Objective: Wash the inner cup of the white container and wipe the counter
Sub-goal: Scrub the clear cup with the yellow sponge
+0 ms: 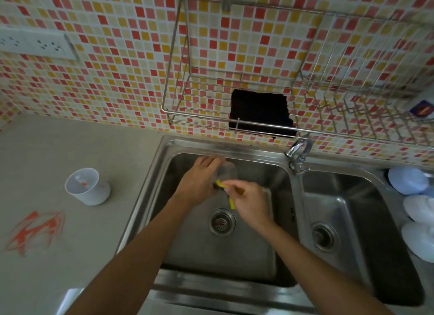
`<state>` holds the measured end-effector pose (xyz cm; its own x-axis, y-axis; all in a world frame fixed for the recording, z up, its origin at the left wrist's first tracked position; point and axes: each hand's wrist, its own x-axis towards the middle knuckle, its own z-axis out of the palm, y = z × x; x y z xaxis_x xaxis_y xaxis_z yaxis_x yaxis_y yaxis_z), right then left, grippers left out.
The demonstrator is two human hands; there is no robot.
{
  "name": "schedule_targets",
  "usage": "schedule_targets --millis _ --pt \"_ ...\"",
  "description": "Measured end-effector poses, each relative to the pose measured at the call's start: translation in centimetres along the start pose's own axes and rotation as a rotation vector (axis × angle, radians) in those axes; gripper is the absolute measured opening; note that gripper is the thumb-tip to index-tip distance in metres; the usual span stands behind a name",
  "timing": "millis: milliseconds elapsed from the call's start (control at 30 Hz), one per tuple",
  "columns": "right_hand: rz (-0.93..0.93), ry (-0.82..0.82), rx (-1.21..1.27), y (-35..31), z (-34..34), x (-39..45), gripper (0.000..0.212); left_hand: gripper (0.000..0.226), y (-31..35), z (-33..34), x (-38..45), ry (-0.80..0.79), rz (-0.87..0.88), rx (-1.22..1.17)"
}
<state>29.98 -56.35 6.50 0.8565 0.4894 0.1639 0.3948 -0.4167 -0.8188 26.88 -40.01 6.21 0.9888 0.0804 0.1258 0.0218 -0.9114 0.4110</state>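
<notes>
Over the left basin of the steel sink (234,147), my left hand (199,180) grips a clear inner cup (226,172), tilted on its side. My right hand (249,200) holds a yellow scrubbing pad (222,184) pressed at the cup's mouth; a yellow edge also sticks out below the fingers. The white container (88,186) stands upright on the grey counter (58,150) left of the sink, with an orange smear inside it. An orange-red stain (35,230) is spread on the counter near the front left.
A tap (298,150) sits behind the divider between the two basins. A wire rack (258,79) hangs on the tiled wall above the sink. Several white bowls (408,180) lie upside down at the right. A wall socket (35,43) is at upper left.
</notes>
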Motion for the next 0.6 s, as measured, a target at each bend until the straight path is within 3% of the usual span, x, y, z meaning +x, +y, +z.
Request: schedule_targets --millis 67,200,267,400,500,600 --pt "-0.113 -0.058 -0.097 1.2 -1.2 0.7 0.024 0.073 0.5 -0.1 0.2 0.001 0.021 0.015" --pt "-0.542 -0.165 -0.570 4.1 -3.5 3.2 0.043 0.070 1.6 0.0 0.9 -0.041 0.010 -0.009" --pt "-0.530 -0.167 -0.606 4.6 -3.4 3.1 0.043 0.069 1.7 0.1 1.0 -0.057 0.008 -0.023" --pt "-0.357 -0.220 -0.252 4.2 -2.4 1.4 0.029 0.073 0.5 0.0 1.0 -0.134 -0.012 -0.030" --pt "-0.443 -0.300 -0.339 4.2 -2.5 1.8 0.025 0.074 0.1 -0.5 1.1 -0.168 0.041 -0.025" --pt "-0.557 -0.285 -0.455 4.3 -2.3 2.5 0.018 0.081 0.2 -1.0 1.3 -0.208 -0.021 -0.110"
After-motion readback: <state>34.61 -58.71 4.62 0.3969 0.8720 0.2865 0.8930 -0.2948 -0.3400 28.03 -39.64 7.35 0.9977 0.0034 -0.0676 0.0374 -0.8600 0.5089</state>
